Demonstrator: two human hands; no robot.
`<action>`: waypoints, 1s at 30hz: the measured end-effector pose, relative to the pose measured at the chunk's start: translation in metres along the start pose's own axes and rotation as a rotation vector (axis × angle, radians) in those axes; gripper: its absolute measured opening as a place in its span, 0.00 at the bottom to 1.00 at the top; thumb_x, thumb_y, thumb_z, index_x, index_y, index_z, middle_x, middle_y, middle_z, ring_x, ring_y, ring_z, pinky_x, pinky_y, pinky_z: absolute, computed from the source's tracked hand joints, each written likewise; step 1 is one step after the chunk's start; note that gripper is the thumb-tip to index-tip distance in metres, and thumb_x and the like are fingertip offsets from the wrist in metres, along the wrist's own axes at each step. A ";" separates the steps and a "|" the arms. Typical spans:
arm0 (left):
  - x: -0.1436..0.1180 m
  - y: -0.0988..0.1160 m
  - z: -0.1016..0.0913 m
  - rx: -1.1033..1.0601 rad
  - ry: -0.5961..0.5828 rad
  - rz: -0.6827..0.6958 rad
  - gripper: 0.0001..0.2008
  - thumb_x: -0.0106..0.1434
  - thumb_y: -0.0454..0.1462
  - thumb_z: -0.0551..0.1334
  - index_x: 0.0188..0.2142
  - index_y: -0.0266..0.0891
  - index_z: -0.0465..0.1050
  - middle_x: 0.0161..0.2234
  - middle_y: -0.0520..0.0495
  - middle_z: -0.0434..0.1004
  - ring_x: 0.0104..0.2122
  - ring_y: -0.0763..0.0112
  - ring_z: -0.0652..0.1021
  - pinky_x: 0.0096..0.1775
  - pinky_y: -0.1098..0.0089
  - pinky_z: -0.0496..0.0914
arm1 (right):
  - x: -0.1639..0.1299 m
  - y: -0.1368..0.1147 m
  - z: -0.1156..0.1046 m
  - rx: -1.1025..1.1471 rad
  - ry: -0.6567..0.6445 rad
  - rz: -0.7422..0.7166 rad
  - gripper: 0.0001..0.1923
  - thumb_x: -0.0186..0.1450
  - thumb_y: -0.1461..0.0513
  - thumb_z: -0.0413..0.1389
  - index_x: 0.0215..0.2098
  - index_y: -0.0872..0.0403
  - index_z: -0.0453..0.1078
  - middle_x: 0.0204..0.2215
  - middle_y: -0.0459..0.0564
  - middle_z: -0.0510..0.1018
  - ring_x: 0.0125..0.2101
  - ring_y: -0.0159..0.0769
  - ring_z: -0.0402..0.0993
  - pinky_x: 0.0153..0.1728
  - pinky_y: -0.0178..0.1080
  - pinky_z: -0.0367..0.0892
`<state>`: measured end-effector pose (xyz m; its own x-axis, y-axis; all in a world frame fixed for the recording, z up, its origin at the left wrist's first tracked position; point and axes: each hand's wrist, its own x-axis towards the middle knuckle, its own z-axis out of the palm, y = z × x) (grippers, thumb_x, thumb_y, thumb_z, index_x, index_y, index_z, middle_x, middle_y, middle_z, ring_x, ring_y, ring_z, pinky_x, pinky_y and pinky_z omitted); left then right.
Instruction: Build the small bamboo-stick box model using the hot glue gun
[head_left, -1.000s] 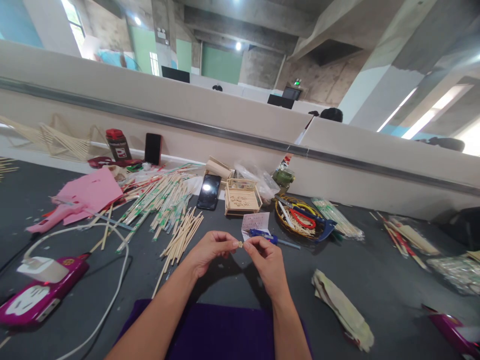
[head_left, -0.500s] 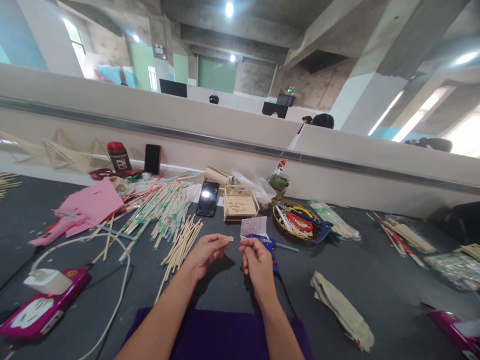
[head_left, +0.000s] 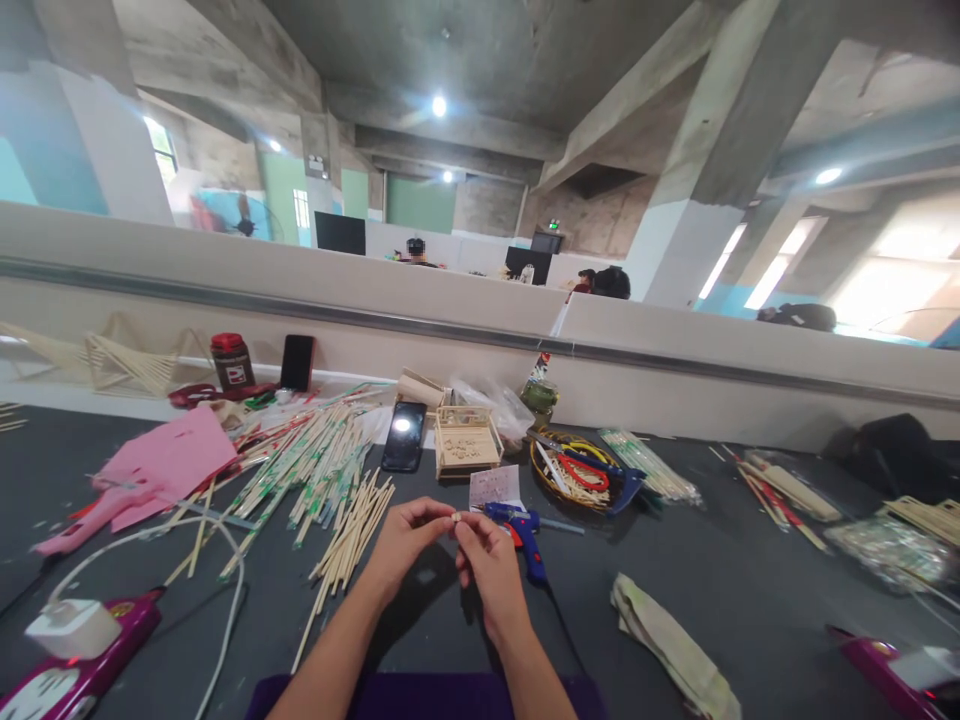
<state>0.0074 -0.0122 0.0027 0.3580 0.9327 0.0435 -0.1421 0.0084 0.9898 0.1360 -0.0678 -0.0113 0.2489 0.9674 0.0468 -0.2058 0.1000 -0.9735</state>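
Note:
My left hand [head_left: 405, 540] pinches a tiny pale wooden piece [head_left: 456, 517] between thumb and forefinger. The fingertips of my right hand [head_left: 489, 565] are closed on the same piece from the other side, and they mostly cover it. Both hands are over the dark tabletop. Just right of my right hand lies a blue glue gun [head_left: 531, 548] with a clear glue stick out of its back. Behind the hands, a printed card [head_left: 495, 484] rests in front of a small wooden stick-built tray [head_left: 469, 470], which holds several tiny wooden bits.
Loose chopsticks [head_left: 352, 540] and wrapped chopsticks [head_left: 300, 450] spread left. A black phone [head_left: 404, 436] lies beside the tray. At right are a basket [head_left: 537, 478] of tools and a crumpled cloth glove [head_left: 667, 635]. A pink glue gun [head_left: 90, 520] and a purple power strip [head_left: 112, 650] with a white cable are far left.
My right hand has moved left and its fingertips now meet those of my left hand at the small wooden piece; before, the hands were apart. The camera view has tilted up slightly.

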 end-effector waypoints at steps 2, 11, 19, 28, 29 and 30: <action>0.000 -0.001 0.000 0.040 -0.023 0.051 0.12 0.49 0.44 0.72 0.31 0.39 0.81 0.29 0.47 0.79 0.32 0.67 0.76 0.39 0.70 0.67 | 0.000 -0.001 0.001 0.009 0.015 -0.008 0.23 0.55 0.47 0.63 0.37 0.57 0.75 0.21 0.43 0.71 0.16 0.24 0.61 0.13 0.26 0.57; 0.001 -0.006 0.000 -0.095 -0.017 -0.051 0.15 0.49 0.44 0.73 0.33 0.38 0.80 0.28 0.48 0.77 0.24 0.76 0.70 0.30 0.73 0.64 | 0.002 -0.001 -0.003 -0.020 0.069 -0.069 0.17 0.56 0.52 0.64 0.38 0.55 0.76 0.27 0.47 0.76 0.19 0.26 0.63 0.15 0.28 0.57; -0.002 -0.008 0.003 -0.262 -0.190 -0.165 0.17 0.54 0.47 0.70 0.28 0.33 0.77 0.24 0.50 0.70 0.22 0.79 0.65 0.26 0.76 0.61 | 0.004 0.002 -0.006 -0.182 0.104 -0.261 0.12 0.58 0.55 0.61 0.36 0.54 0.77 0.33 0.50 0.80 0.33 0.38 0.75 0.37 0.37 0.70; -0.001 -0.007 0.001 -0.312 -0.179 -0.206 0.14 0.52 0.44 0.72 0.27 0.33 0.76 0.23 0.50 0.69 0.23 0.79 0.65 0.27 0.76 0.59 | 0.004 0.001 -0.010 -0.285 0.067 -0.297 0.11 0.59 0.57 0.62 0.38 0.53 0.77 0.34 0.50 0.80 0.32 0.37 0.75 0.35 0.35 0.70; -0.001 -0.007 0.002 -0.313 -0.178 -0.206 0.14 0.52 0.44 0.72 0.27 0.34 0.76 0.23 0.51 0.69 0.23 0.79 0.65 0.27 0.76 0.59 | 0.003 0.000 -0.010 -0.289 0.057 -0.300 0.11 0.59 0.57 0.61 0.39 0.53 0.77 0.35 0.50 0.80 0.34 0.37 0.76 0.36 0.36 0.70; -0.001 -0.007 0.002 -0.312 -0.178 -0.205 0.14 0.52 0.44 0.72 0.27 0.34 0.76 0.23 0.51 0.68 0.23 0.79 0.65 0.27 0.76 0.59 | 0.002 -0.002 -0.011 -0.292 0.047 -0.304 0.11 0.60 0.57 0.61 0.39 0.52 0.78 0.36 0.50 0.80 0.35 0.38 0.76 0.38 0.36 0.70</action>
<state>0.0096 -0.0138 -0.0038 0.5581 0.8236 -0.1008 -0.3146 0.3224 0.8928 0.1475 -0.0683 -0.0116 0.3013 0.8915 0.3384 0.1593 0.3028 -0.9396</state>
